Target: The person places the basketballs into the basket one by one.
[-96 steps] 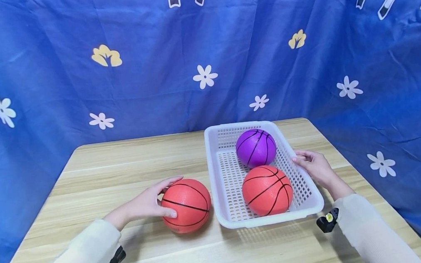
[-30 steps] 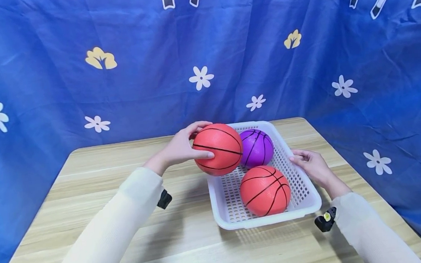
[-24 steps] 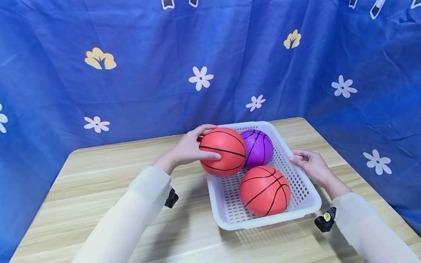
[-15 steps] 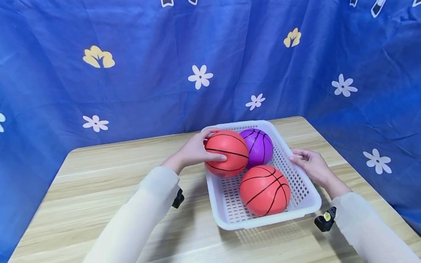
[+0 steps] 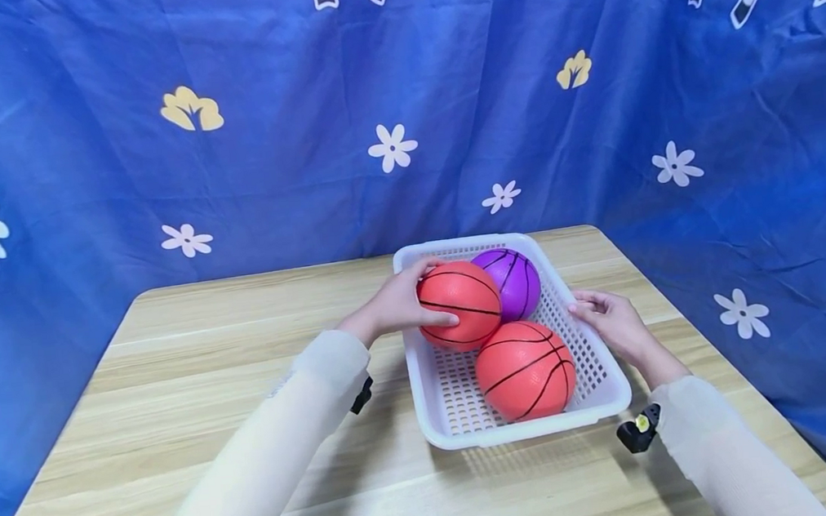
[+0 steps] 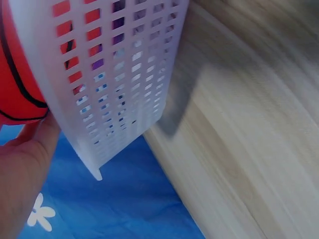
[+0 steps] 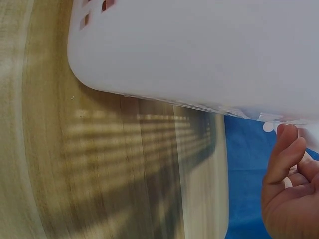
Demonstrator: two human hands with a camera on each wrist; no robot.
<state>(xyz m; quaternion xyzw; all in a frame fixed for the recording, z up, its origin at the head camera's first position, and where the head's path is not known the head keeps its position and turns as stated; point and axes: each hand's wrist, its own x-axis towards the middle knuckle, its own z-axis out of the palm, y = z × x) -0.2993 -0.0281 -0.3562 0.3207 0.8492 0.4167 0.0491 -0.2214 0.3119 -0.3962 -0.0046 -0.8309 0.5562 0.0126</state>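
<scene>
My left hand [image 5: 400, 302] grips a red toy basketball [image 5: 461, 304], thumb on the near side and fingers over the far side. The ball is inside the left part of a white plastic basket [image 5: 426, 404], overlapping a purple toy basketball [image 5: 514, 282] behind it. A second red basketball [image 5: 526, 371] lies at the basket's near end. My right hand [image 5: 614, 326] holds the basket's right rim, thumb on top and fingers curled beneath. In the left wrist view, the perforated basket wall [image 6: 119, 74] stands beside the left hand [image 6: 25, 169]. The right wrist view shows curled fingers at the rim.
The basket stands on a wooden table [image 5: 197, 408], toward its back right. A blue curtain [image 5: 284, 138] with white flowers hangs behind the table and along its right side. Black wrist cameras [image 5: 640, 429] sit below both cuffs.
My left hand has lifted the red basketball off the table left of the basket, carried it right over the rim and lowered it in beside the purple one. The right hand keeps its hold.
</scene>
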